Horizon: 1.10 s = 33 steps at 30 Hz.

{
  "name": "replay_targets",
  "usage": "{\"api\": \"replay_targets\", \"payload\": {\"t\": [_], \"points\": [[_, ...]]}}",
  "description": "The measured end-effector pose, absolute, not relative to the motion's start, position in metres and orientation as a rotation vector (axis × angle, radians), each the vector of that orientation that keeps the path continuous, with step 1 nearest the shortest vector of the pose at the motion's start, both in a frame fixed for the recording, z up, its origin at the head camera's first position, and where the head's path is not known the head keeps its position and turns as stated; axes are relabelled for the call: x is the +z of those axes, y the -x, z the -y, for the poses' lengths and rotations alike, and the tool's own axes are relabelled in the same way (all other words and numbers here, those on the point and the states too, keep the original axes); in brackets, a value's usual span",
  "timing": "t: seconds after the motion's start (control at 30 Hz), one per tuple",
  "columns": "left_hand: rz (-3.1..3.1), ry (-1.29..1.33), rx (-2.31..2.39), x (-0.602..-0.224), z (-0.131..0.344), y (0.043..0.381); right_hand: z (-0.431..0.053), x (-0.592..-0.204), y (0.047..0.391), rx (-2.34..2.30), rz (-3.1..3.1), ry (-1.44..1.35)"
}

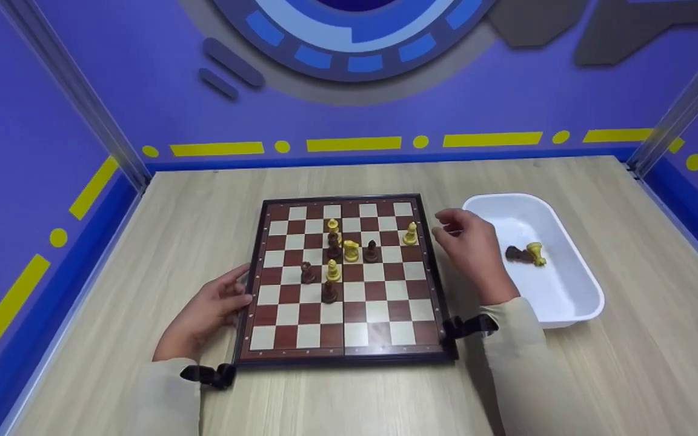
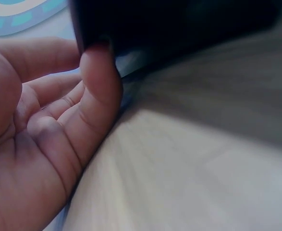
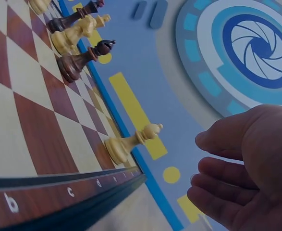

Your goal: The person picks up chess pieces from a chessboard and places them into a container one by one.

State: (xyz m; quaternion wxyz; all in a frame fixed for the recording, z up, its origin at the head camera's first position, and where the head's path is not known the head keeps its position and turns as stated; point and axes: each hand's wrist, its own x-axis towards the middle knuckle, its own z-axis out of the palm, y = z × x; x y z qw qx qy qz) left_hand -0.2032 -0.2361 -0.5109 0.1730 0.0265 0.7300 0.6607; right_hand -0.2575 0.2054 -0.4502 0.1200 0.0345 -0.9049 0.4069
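My left hand [image 1: 206, 312] is beside the chessboard [image 1: 375, 310], its thumb and fingertips against the left edge. In the left wrist view, fingers [image 2: 95, 96] meet the board's dark side low over the tabletop. My right hand [image 1: 470, 245] hovers between the board and the white tray, fingers loosely bent and holding nothing. Nearest it on the board stands a yellow bishop [image 1: 410, 234], upright by the right edge. Further left stand a dark bishop [image 1: 372, 251], a yellow knight [image 1: 351, 251] and several other pieces, among them another yellow bishop [image 1: 332, 270].
The white tray [image 1: 579, 290] stands right of the board, partly behind my right hand. In it lie a dark chess piece [image 1: 517, 254] and a yellow one [image 1: 536, 254]. A blue panel wall [image 1: 349, 121] closes off the back of the wooden table [image 1: 203, 200], with side walls left and right.
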Motion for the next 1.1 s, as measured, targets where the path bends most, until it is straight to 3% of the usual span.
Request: {"api": "replay_targets", "payload": {"t": [1.1], "points": [[-2.121,-0.034,1.83,-0.51,0.235,0.203,-0.175,-0.464,0.279,1.038,2.803,-0.124]]}}
